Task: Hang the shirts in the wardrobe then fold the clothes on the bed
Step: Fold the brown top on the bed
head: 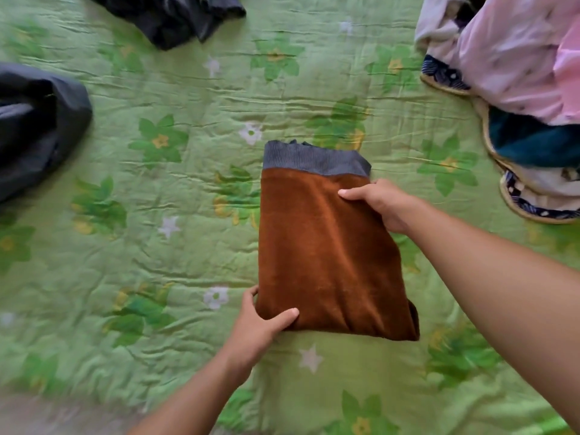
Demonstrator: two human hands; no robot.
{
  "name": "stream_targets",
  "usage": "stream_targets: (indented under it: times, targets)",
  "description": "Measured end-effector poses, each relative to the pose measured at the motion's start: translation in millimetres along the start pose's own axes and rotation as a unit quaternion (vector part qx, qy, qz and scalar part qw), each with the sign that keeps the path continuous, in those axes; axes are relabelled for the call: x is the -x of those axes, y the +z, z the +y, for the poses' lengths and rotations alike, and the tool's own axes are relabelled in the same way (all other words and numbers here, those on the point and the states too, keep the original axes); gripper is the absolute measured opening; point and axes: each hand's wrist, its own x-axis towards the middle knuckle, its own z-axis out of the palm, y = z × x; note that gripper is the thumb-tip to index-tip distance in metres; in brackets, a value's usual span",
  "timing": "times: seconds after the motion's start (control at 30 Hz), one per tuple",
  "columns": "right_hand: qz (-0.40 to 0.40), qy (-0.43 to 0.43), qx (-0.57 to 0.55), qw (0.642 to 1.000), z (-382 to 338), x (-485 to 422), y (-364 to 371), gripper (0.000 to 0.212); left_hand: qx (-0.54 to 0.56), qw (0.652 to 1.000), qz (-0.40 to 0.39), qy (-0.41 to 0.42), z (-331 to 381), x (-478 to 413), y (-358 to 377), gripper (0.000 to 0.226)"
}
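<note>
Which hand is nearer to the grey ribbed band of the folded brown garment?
Right. The right hand grips the folded brown garment at its right edge, just below the grey ribbed band; the left hand grips the near left corner, far from the band.

Most fingers of the left hand (260,324) were hidden under the near corner of the folded brown garment (326,246), with the thumb on top. The right hand (383,202) hid its fingers behind the garment's right edge. Both forearms ran out of the picture at the bottom and right. A black garment (175,17) was cut off by the top edge, a dark grey garment (37,127) by the left edge, and a pile of clothes (518,58) by the right. The bottom-left corner was too blurred to make out.
</note>
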Motion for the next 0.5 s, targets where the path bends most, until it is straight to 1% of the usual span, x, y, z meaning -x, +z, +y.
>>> stream_targets:
  times: [0.03,0.07,0.17,0.3,0.37,0.43,0.47,0.5]
  targets:
    - [-0.02,0.009,-0.013,1.0,1,4,1,0.049,0.0,1.0,0.01,0.015,-4,-3,-1,0.073]
    - [-0.022,0.008,-0.025,0.999,3,7,3,0.046,0.013,0.999,0.022,0.023,-5,-5,-3,0.068]
    - [0.025,-0.023,-0.073,0.997,15,16,10,0.038,0.074,0.995,0.04,0.053,3,-7,-19,0.054]
    - [0.067,-0.018,-0.116,0.991,42,57,28,0.051,0.153,0.977,0.112,0.102,41,-13,-86,0.042]
    - [0.047,0.011,-0.15,0.988,66,84,55,0.046,0.168,0.966,0.128,0.147,75,-22,-128,0.042]
    - [-0.009,0.056,-0.184,0.981,84,109,91,0.04,0.147,0.957,0.149,0.199,111,-37,-166,0.046]
    - [-0.022,0.073,-0.18,0.981,89,116,109,0.039,0.123,0.952,0.166,0.226,126,-45,-181,0.049]
    - [-0.017,0.078,-0.138,0.987,91,120,124,0.037,0.094,0.947,0.18,0.25,139,-54,-191,0.052]
